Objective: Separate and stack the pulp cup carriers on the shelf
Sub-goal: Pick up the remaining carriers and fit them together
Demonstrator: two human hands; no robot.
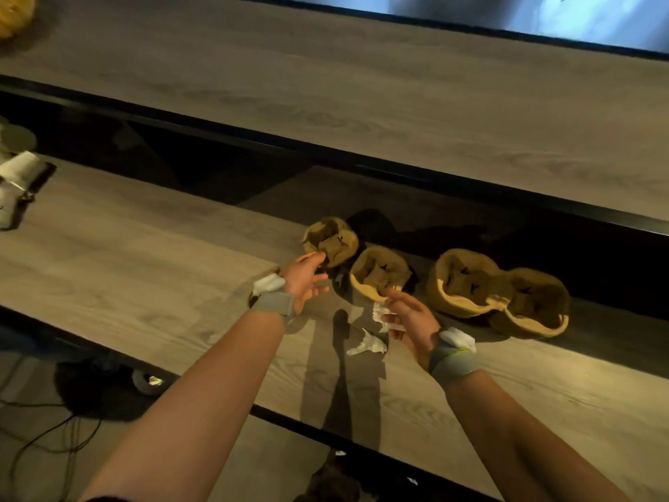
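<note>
Brown pulp cup carriers lie in a row on the middle wooden shelf (144, 248). The leftmost carrier piece (331, 240) sits just beyond the fingertips of my left hand (306, 280), whose fingers are spread and hold nothing. Beside it is a second carrier piece (378, 273), and my right hand (407, 313) pinches its near rim. Crumpled white paper also shows under the right palm. Farther right lies a two-cup carrier (496, 291), untouched. Both wrists wear grey bands.
A scrap of white paper (367, 344) lies on the shelf below my right hand. White objects (16, 182) sit at the shelf's left end. An upper shelf (362, 88) overhangs behind. Cables (54, 429) and dark items lie on the floor at lower left.
</note>
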